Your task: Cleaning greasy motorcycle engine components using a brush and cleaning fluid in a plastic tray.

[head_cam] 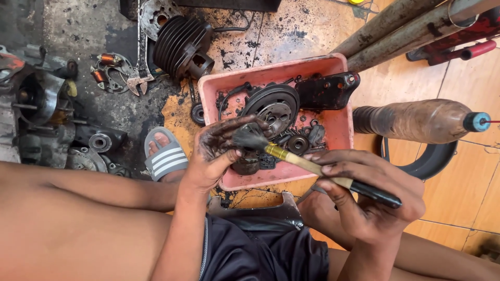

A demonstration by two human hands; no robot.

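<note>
Over the pink tray (341, 132), your left hand (219, 151) pinches a small part (249, 136) — oily, likely slippery; your right hand (372, 195) grips the brush (312, 167) mid-handle.

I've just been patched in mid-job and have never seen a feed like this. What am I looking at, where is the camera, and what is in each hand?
There is one picture, from a camera on a person's head, looking down at their lap and two bare hands. No machine is involved. The left hand, black with grease, grips a small dark part over a pink plastic tray. The right hand holds a paintbrush whose bristles touch that part. In the tray lie a round clutch-like disc, a black bracket and small rings. On the stained floor beside it sit a finned engine cylinder, a wrench and a brown bottle lying on its side.
</note>
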